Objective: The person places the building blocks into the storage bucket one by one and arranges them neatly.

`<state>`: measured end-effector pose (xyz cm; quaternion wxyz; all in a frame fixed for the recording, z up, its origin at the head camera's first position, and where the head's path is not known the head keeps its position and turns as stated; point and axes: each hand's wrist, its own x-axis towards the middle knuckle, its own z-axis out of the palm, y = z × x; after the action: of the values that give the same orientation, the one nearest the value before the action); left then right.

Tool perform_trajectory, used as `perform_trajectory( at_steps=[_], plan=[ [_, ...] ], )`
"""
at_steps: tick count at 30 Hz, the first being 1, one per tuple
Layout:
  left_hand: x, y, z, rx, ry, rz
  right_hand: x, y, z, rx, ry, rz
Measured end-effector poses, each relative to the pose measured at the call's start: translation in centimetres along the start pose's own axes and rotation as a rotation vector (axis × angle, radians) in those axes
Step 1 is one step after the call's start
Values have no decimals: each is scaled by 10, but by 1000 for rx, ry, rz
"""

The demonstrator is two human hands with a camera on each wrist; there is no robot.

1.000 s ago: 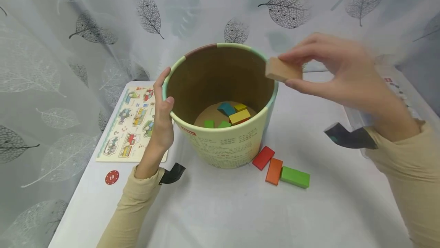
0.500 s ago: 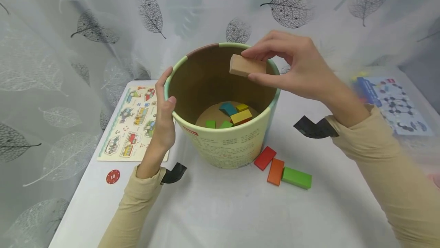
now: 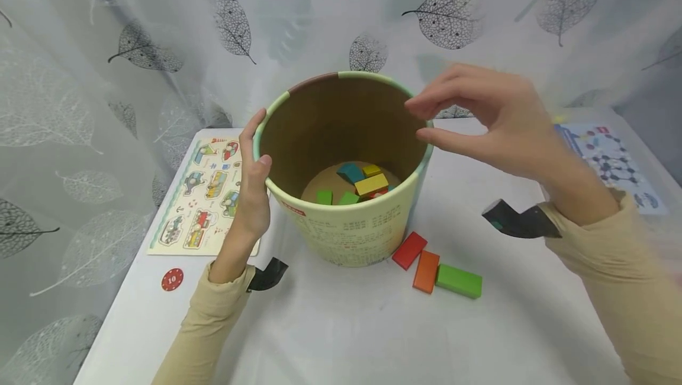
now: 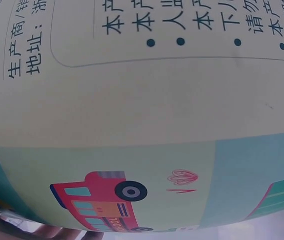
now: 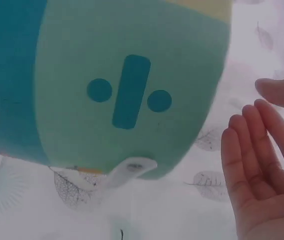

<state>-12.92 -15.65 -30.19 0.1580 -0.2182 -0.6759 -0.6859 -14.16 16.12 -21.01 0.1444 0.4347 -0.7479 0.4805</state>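
Observation:
A large round bucket point(image 3: 351, 231) with printed sides stands upright on the table. My left hand point(image 3: 253, 195) grips its left rim, thumb over the inner side and fingers outside; in the left wrist view, the bucket's printed wall point(image 4: 142, 105) fills most of the picture. By the right rim, my right hand point(image 3: 490, 115) is raised with thumb and fingers apart and holds nothing; the right wrist view shows that hand's bare palm and fingers point(image 5: 261, 165) beside the bucket. On the bucket's floor lie several blocks, among them a yellow block point(image 3: 371, 185), a blue block point(image 3: 350, 173) and a green block point(image 3: 324, 196).
Right of the bucket's base lie a red block point(image 3: 409, 250), an orange block point(image 3: 426, 272) and a green block point(image 3: 459, 281). A picture puzzle board point(image 3: 194, 201) and a red chip point(image 3: 172, 279) are at left. A box with a molecule picture point(image 3: 613, 160) sits at right.
My right hand carried a plain wooden block left over the bucket and let it go; the block is out of sight. The hand has drawn back right. My left hand stays on the rim.

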Motion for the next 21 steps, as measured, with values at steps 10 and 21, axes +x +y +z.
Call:
perform_trajectory(
  at_steps=[10,21],
  plan=[
    [-4,-3,3,16,-2,-22,-83,21,-2,-97,-288,63],
    [0,1,0,21,-2,-17,-171,47,43,-161,-518,333]
  ],
)
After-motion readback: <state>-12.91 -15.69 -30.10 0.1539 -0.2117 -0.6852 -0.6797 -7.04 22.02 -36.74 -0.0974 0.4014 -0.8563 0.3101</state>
